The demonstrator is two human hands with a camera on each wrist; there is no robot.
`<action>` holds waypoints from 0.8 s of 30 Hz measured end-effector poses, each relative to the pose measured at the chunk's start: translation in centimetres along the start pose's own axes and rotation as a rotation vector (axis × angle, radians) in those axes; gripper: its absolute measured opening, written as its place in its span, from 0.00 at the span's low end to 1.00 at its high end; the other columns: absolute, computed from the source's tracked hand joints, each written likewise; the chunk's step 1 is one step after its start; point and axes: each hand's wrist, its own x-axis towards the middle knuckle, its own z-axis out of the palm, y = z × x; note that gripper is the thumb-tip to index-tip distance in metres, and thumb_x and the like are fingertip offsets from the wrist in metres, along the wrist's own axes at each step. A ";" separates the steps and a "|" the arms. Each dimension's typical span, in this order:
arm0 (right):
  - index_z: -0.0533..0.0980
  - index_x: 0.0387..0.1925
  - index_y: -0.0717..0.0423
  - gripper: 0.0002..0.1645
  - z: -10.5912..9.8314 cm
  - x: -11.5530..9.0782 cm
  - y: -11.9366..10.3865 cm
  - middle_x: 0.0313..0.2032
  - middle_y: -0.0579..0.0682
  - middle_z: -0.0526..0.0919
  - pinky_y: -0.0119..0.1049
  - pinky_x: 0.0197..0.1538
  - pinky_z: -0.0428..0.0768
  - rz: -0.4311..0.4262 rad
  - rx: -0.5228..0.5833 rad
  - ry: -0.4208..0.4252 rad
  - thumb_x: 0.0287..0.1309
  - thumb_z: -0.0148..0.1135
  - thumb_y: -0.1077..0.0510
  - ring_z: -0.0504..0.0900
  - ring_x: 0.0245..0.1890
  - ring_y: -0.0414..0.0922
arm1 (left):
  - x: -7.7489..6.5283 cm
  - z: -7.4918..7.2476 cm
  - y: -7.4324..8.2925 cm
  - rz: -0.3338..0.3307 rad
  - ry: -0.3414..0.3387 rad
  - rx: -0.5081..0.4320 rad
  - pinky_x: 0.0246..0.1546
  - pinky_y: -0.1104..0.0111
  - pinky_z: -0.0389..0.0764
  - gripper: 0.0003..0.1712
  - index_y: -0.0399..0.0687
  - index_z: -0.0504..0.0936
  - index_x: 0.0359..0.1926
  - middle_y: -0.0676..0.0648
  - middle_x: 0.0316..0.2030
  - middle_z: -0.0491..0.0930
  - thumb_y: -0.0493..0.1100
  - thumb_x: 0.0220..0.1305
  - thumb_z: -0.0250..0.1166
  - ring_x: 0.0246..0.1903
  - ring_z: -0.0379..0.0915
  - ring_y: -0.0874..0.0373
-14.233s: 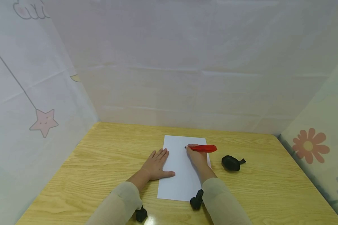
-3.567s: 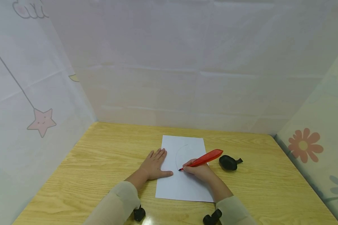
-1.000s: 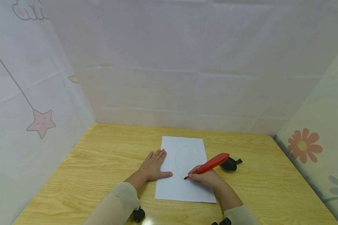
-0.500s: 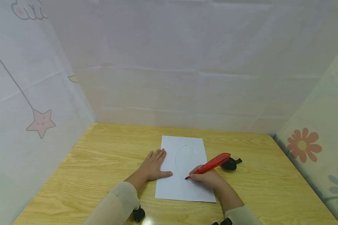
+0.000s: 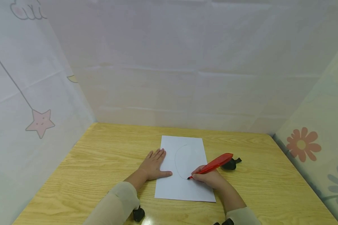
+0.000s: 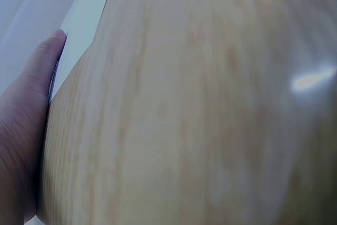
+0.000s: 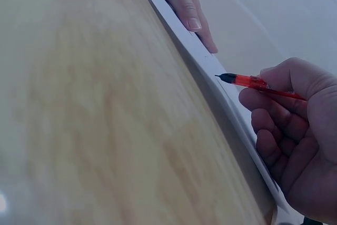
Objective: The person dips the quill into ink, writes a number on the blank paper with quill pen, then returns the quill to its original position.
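A sheet of white paper [image 5: 171,190] lies on the wooden table, bearing one thin dark curve [image 5: 175,161] bowed to the left. My left hand [image 5: 154,165] rests flat on the sheet's left edge, fingers spread and thumb reaching onto the paper. Between thumb and curled fingers, my right hand [image 5: 208,178] pinches a red feather-shaped pen [image 5: 218,162]. The pen's black tip is at the lower end of the curve, while its broad end leans up to the right. In the right wrist view, the pen's black and red front part [image 7: 239,80] sticks out past the fingertips.
A black rounded object [image 5: 229,164] with a short tab lies right of the paper, partly covered by the pen in the head view. Small black devices [image 5: 139,214] sit at both wrists. A pale cloth wall [image 5: 180,93] rises behind the table's far edge [image 5: 124,125].
Earlier the sheet was blank; then a curve grew down its middle. Over the last second my right hand and pen moved slightly right, lengthening the line's lower end. The left hand stayed put.
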 end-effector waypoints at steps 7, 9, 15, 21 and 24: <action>0.84 0.38 0.55 0.15 -0.2 0.1 0.3 0.35 0.47 0.86 0.33 0.39 0.74 -0.002 0.000 0.002 0.51 0.73 0.52 0.76 0.35 0.43 | 0.0 0.0 0.0 0.001 -0.001 0.004 0.77 0.53 0.42 0.62 0.46 0.46 0.78 0.47 0.79 0.43 0.82 0.57 0.46 0.78 0.37 0.53; 0.84 0.38 0.56 0.14 -0.3 0.1 0.4 0.34 0.47 0.86 0.33 0.39 0.74 -0.006 0.004 0.001 0.51 0.73 0.53 0.76 0.35 0.43 | 0.0 0.0 0.0 0.002 0.000 0.005 0.77 0.52 0.42 0.62 0.46 0.46 0.78 0.47 0.79 0.44 0.82 0.57 0.46 0.78 0.37 0.53; 0.84 0.40 0.58 0.15 -0.4 -0.3 0.3 0.35 0.47 0.86 0.33 0.38 0.73 -0.021 0.005 -0.008 0.53 0.72 0.54 0.75 0.34 0.43 | -0.1 0.0 0.0 0.006 0.005 0.005 0.77 0.52 0.43 0.62 0.46 0.46 0.78 0.47 0.78 0.44 0.82 0.57 0.46 0.78 0.38 0.53; 0.84 0.41 0.59 0.14 -0.5 -0.3 0.4 0.36 0.48 0.86 0.34 0.39 0.73 -0.015 -0.012 0.008 0.54 0.71 0.55 0.76 0.35 0.43 | -0.1 0.0 0.0 0.007 0.004 0.010 0.77 0.52 0.43 0.62 0.46 0.46 0.78 0.47 0.78 0.44 0.82 0.57 0.46 0.78 0.37 0.52; 0.84 0.41 0.58 0.14 -0.6 -0.3 0.5 0.36 0.48 0.86 0.34 0.40 0.74 -0.017 -0.019 0.015 0.54 0.71 0.55 0.76 0.35 0.43 | -0.1 0.0 0.0 0.006 0.006 0.015 0.77 0.52 0.43 0.62 0.46 0.46 0.78 0.47 0.78 0.44 0.82 0.58 0.46 0.78 0.37 0.52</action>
